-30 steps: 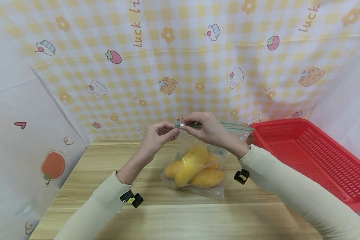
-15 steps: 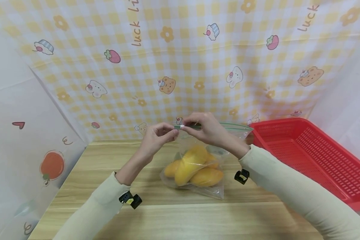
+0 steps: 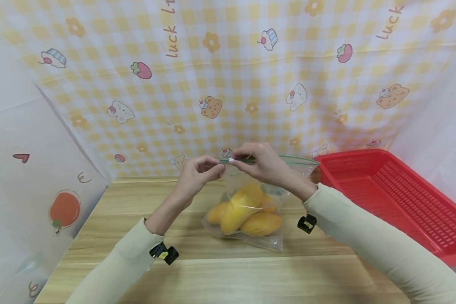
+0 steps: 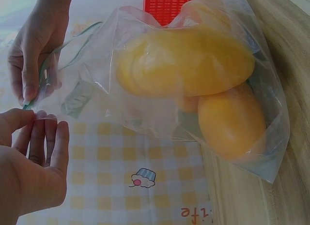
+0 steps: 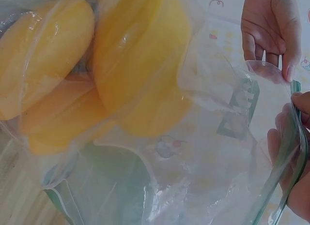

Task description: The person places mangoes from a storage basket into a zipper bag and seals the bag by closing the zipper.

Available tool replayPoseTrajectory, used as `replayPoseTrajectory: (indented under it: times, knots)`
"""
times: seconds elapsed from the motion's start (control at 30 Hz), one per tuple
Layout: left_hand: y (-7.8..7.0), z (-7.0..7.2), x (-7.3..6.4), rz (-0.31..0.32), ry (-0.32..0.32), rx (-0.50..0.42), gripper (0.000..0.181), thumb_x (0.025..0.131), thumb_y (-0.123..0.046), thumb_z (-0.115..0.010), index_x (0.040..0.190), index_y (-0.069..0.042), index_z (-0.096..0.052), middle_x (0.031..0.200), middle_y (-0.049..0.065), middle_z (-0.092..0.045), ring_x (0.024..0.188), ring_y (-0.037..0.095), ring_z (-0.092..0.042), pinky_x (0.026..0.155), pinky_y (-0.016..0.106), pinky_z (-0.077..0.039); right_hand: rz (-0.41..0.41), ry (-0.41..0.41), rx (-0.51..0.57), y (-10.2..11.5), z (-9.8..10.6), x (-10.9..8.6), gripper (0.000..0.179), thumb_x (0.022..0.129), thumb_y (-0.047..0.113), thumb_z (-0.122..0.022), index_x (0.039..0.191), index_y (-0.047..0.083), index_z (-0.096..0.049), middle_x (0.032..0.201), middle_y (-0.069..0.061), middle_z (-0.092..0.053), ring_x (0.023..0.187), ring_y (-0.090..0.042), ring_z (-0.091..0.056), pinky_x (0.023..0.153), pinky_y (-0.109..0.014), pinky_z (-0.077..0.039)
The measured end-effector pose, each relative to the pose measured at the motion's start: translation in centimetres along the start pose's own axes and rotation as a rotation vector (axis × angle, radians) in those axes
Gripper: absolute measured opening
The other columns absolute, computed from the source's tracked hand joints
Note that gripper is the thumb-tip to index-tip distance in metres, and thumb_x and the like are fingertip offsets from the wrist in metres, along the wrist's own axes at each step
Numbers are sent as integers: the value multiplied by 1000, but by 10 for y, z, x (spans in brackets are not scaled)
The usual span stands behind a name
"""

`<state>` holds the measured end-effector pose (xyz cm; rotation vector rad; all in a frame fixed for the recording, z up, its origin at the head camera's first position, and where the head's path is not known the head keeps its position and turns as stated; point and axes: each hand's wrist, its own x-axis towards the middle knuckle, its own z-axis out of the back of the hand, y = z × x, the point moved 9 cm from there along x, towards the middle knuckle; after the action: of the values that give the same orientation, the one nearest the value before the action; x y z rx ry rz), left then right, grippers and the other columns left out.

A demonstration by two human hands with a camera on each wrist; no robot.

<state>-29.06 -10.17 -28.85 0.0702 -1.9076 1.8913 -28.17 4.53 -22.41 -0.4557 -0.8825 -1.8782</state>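
Note:
A clear zip bag (image 3: 271,243) with a green seal (image 3: 296,159) stands on the wooden table with several yellow mangoes (image 3: 261,223) in its lower part. My left hand (image 3: 195,176) pinches the bag's upper left corner between thumb and fingers. Close beside it, my right hand (image 3: 261,162) pinches the small white slider (image 3: 231,160) on the seal. To the right of that hand, the seal's two green strips stand apart. Large in the left wrist view is one mango (image 4: 184,63), seen through the plastic. A green printed label (image 5: 238,109) shows on the bag in the right wrist view.
A red plastic basket (image 3: 380,185) stands on the right, its near left rim close to the bag's right end. Behind the wooden table (image 3: 144,211) hangs a yellow checked cloth (image 3: 251,84). White sheets border both sides. Each sleeve bears a black wrist mount (image 3: 164,252).
The white slider and my right hand have shifted very slightly right along the seal, widening the small gap to my left fingertips. The head view has shifted a little. Both hands keep their pinch.

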Motion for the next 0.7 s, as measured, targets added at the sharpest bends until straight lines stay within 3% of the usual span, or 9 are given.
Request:
replayPoseTrajectory:
  times: [0.7]
  knots:
    - [5, 2, 1, 13, -5, 13, 14, 98, -4, -69, 102, 9, -69, 94, 13, -68, 85, 22, -67, 87, 43, -59, 0, 0, 1, -2, 0, -2, 5, 92, 5, -77, 96, 3, -77, 89, 0, -71, 81, -10, -67, 71, -27, -59]
